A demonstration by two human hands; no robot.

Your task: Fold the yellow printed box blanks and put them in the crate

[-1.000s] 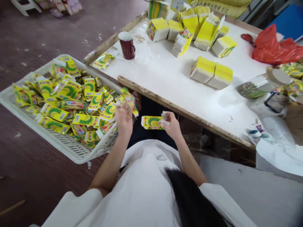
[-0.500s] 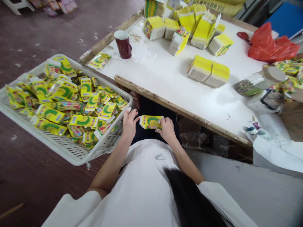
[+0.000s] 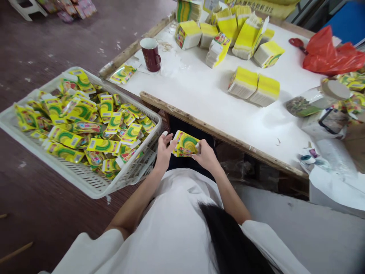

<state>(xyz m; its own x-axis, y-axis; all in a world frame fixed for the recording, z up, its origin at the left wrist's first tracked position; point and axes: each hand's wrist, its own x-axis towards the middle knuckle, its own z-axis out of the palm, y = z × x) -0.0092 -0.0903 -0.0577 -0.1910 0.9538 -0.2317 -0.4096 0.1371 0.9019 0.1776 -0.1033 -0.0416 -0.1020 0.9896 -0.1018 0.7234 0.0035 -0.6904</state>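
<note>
My right hand (image 3: 207, 155) grips a yellow and green carton (image 3: 186, 144) by its right end, above my lap. It looks like a flat paper packet with red and green print, and I cannot tell whether several are stacked together. At the carton's left end is my left hand (image 3: 165, 151), its fingers stretched and apart and the thumb against the carton's edge. A white covering shows on one of its fingertips. Left of my left hand stands a white plastic basket (image 3: 98, 192), heaped with yellow cartons (image 3: 75, 108) of the same print.
The white table (image 3: 199, 97) with a wooden edge lies ahead. On it are a maroon mug (image 3: 151, 55), two banded carton stacks (image 3: 253, 85), more yellow stacks (image 3: 218, 47) behind, a red plastic bag (image 3: 327, 55), and a jar (image 3: 316, 97) lying on its side.
The carton has tilted up, showing more of its printed face. My left hand has come to the carton's left end. The view has shifted slightly.
</note>
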